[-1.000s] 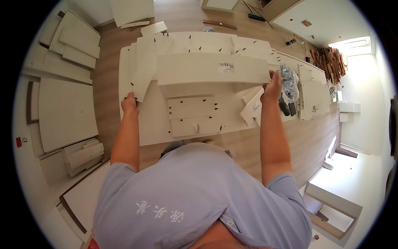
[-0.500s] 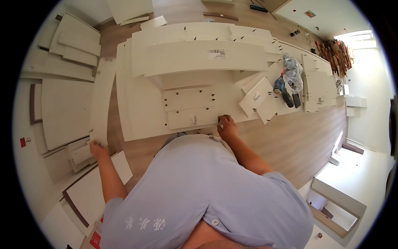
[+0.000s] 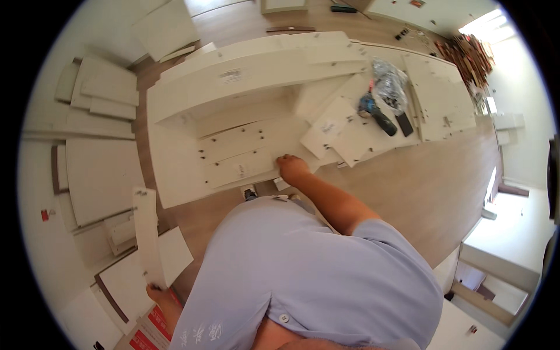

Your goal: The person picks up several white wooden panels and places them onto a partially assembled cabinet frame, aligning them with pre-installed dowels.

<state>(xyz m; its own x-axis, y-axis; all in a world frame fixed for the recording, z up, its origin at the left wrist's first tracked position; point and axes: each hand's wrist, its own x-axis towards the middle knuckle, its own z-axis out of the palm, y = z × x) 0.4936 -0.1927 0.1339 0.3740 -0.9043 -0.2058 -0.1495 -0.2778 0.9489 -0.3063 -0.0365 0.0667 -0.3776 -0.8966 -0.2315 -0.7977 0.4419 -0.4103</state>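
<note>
My right hand [image 3: 291,168] rests on the near edge of a flat white panel [image 3: 239,157] with drilled holes, lying on the wooden floor. Its fingers are foreshortened, so I cannot tell whether they grip the edge. My left hand [image 3: 158,293] is low at the left, mostly hidden by my shirt. It holds the bottom end of a narrow white board [image 3: 146,233] that stands tilted upward. Beyond the flat panel lies a long white box-shaped assembly [image 3: 233,81].
A blue and black drill [image 3: 373,112] and a clear bag of hardware [image 3: 389,81] lie on panels at the right. More white panels [image 3: 99,175] are stacked at the left. A red and white carton [image 3: 153,326] sits by my left hand.
Both hands have let go of the long white assembly. My left hand swung down to the lower left and took up the narrow board. My right hand dropped onto the flat panel's near edge.
</note>
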